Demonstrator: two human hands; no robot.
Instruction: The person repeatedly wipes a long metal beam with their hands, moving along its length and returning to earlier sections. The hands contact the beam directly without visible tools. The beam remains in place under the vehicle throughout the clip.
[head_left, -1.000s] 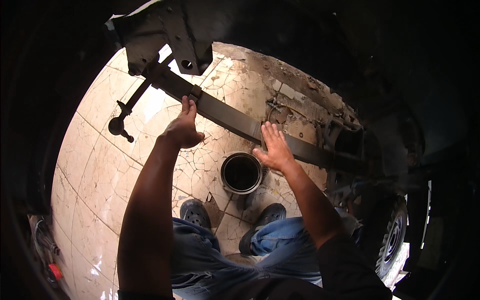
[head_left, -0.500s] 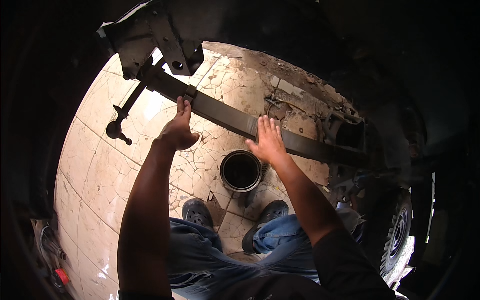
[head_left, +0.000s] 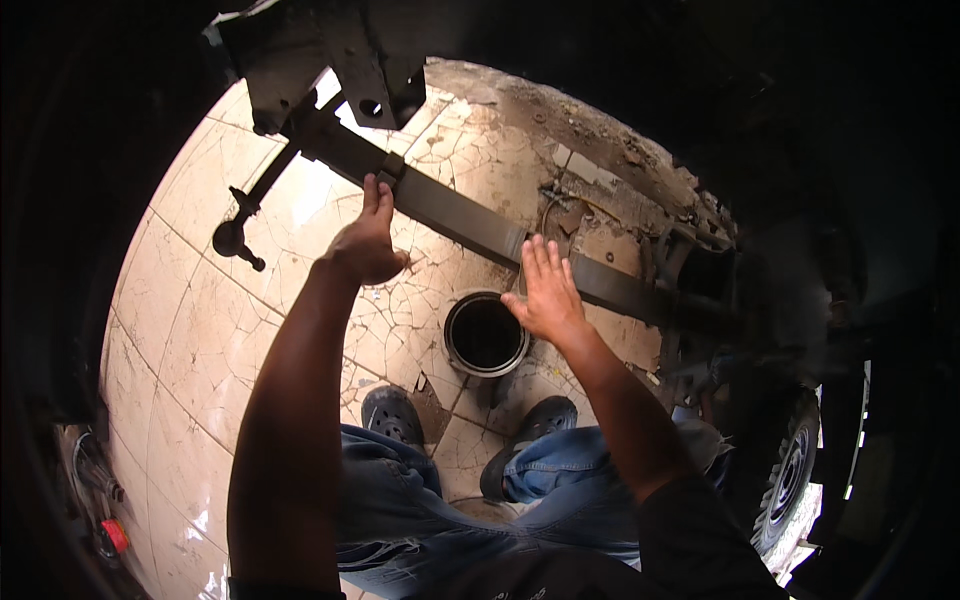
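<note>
A long dark leaf spring of flat bars slants from the upper left down to the right, under a vehicle's frame. A small metal clamp wraps it near its left part. My left hand has its fingers stretched out, their tips at the spring's near edge beside the clamp. Farther right, my right hand lies with straight fingers against the spring's near side. Neither hand wraps around anything; firm contact cannot be made out. Below the right hand's thumb, a round dark container stands on the floor.
A steel bracket with a hole hangs at upper left. A rod ending in a ball joint juts below it. A knobbly tyre stands at lower right. The tiled floor is cracked, with broken ground at the far side.
The view has shifted slightly, so the spring and bracket appear a little higher and farther right. Both hands keep nearly the same places against the spring.
</note>
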